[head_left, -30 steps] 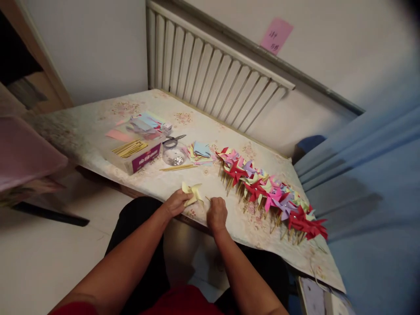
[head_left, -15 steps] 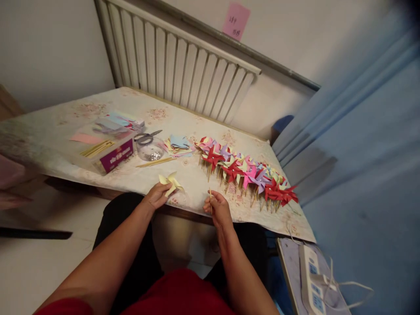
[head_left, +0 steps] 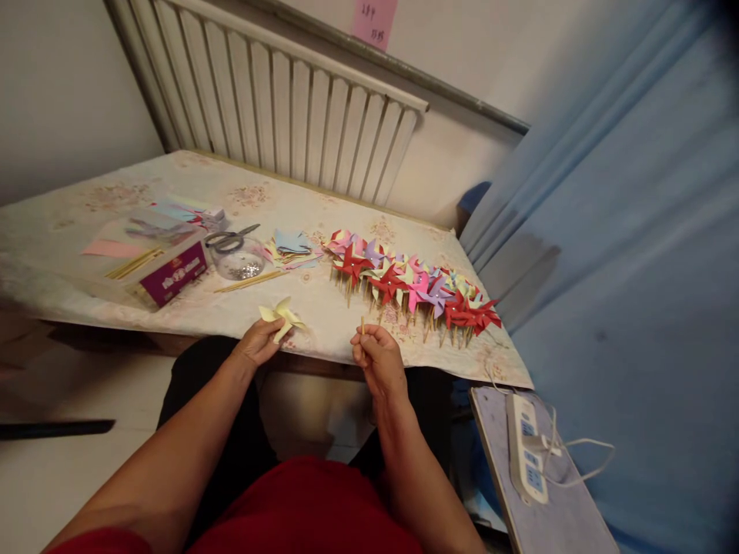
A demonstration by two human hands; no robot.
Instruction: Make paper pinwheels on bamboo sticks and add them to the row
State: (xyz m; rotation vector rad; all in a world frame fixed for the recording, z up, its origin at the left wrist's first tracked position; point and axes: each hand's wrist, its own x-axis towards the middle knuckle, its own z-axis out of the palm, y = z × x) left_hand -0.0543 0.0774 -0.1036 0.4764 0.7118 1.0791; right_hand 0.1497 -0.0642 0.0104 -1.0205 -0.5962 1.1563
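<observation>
My left hand [head_left: 261, 342] pinches a pale yellow paper pinwheel [head_left: 282, 317] by one side, just above the table's front edge. To its right, my right hand [head_left: 379, 355] is closed around a thin wooden stick [head_left: 362, 326], whose tip points up past the fingers. Pinwheel and stick are apart. Beyond the right hand stand rows of finished pinwheels [head_left: 416, 286] on sticks, in red, pink, purple and yellow. Loose sticks [head_left: 251, 282] lie behind the left hand, beside a clear round dish [head_left: 245, 268] of small shiny pieces.
Scissors [head_left: 231, 241] rest across the dish. A stack of cut paper [head_left: 292, 243] lies right of it. At left is a clear box with a purple label [head_left: 174, 274], holding sticks. A power strip [head_left: 526, 450] with cables sits on a low stand by the blue curtain [head_left: 629, 308].
The view has shifted, so the table contents appear further left. The stick in my right hand now shows less of its length. Both hands keep their hold.
</observation>
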